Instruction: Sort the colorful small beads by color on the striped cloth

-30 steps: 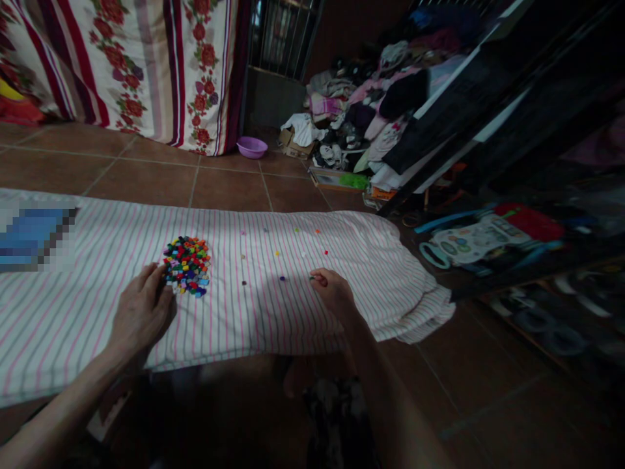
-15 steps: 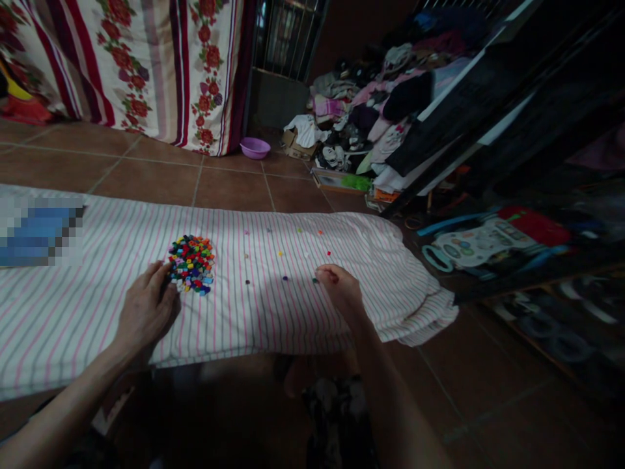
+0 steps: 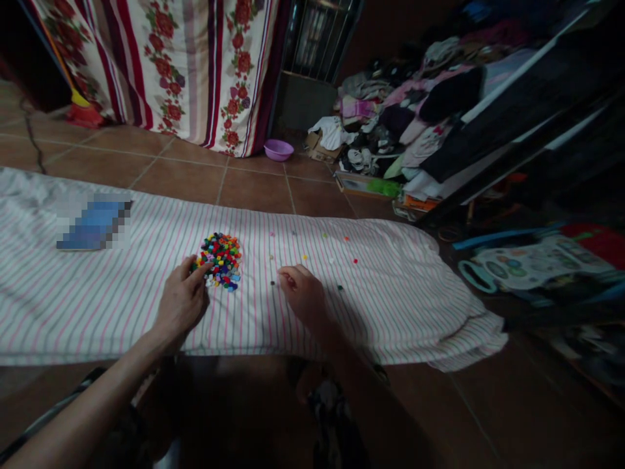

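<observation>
A heap of tiny colourful beads or blocks (image 3: 221,260) lies on the striped cloth (image 3: 146,280). My left hand (image 3: 181,296) rests at the heap's left edge, fingers stretched out and apart, fingertips touching the nearest pieces. To the right of the heap, single pieces lie spaced in rows, among them a yellow one (image 3: 305,256), a red one (image 3: 355,261) and a dark green one (image 3: 340,287). My right hand (image 3: 303,293) hovers over the front row with fingers curled into a pinch, close to a dark piece (image 3: 272,283). Whatever its fingertips hold, if anything, is hidden.
A blurred-out blue flat object (image 3: 95,225) lies on the cloth at left. Beyond it, on the tiled floor, are a purple basin (image 3: 278,150), a red broom head (image 3: 85,114) and a heap of clothes (image 3: 385,117). A colourful toy panel (image 3: 527,257) stands at right.
My right hand has moved left from beside the dark green piece, which now lies uncovered; it hides the dark blue piece. My left hand stays at the heap. The view has turned slightly left.
</observation>
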`<state>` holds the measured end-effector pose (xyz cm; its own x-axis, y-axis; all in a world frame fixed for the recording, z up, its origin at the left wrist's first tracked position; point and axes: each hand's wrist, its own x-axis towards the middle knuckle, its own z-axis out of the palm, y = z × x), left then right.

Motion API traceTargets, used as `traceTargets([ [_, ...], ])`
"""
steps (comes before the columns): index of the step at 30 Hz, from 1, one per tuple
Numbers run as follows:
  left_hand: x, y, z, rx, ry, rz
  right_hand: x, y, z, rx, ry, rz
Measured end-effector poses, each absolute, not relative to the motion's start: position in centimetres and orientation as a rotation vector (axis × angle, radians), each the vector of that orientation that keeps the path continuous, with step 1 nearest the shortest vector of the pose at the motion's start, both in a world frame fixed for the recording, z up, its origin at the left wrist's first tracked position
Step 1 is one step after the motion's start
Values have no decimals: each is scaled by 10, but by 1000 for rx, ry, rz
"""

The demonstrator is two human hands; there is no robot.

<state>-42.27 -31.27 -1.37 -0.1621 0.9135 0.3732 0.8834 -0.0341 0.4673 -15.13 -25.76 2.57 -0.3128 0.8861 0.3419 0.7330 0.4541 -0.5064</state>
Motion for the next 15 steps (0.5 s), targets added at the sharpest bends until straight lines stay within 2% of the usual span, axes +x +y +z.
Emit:
traceTargets([
  [5,-423,-312,-15,2032,2124,980,-191,-261,20,-1183,-2285,310],
  [15,-422,-310,-18,2042,2110,1020,-236,-259,19,-1122,-2356,360],
])
